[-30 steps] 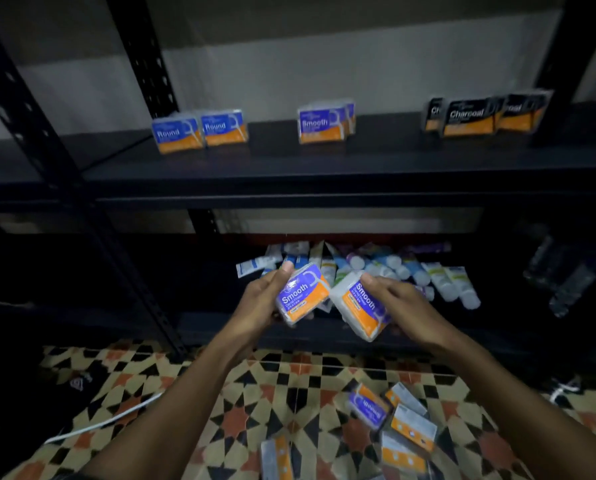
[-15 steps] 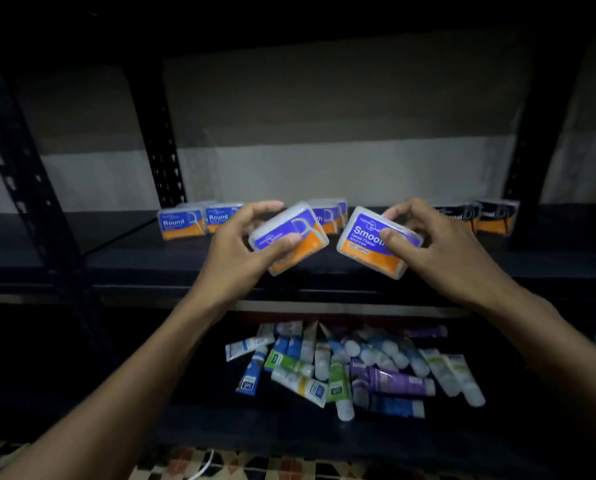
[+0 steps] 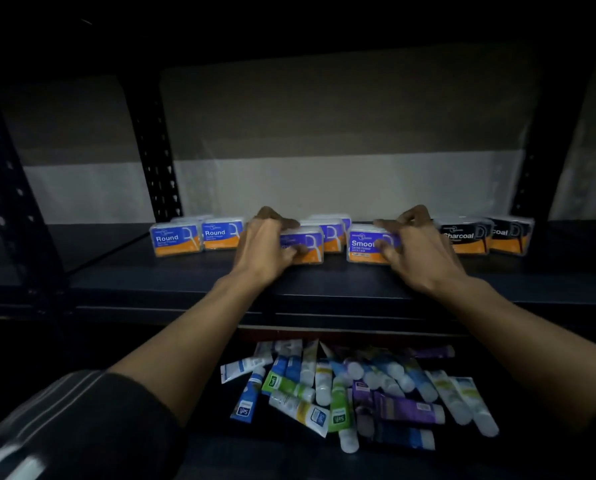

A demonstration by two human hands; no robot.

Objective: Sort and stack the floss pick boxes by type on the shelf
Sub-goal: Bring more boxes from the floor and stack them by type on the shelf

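Two blue-and-orange Smooth floss pick boxes stand upright on the dark shelf (image 3: 324,282). My left hand (image 3: 268,247) grips the left Smooth box (image 3: 308,247), thumb in front and fingers over its top. My right hand (image 3: 417,247) holds the right Smooth box (image 3: 362,245) the same way. Behind them stand more Smooth boxes (image 3: 333,232). Two Round boxes (image 3: 177,239) sit to the left, with more behind. Black Charcoal boxes (image 3: 466,237) sit to the right.
Black perforated uprights (image 3: 158,157) frame the shelf, with a pale wall behind. On the shelf below lies a loose pile of several tubes (image 3: 352,389). A thin dark cable (image 3: 109,254) runs across the shelf's left part.
Both hands carried their Smooth boxes up and forward, and the boxes now stand on the shelf in front of the other Smooth boxes. The view has risen and moved closer.
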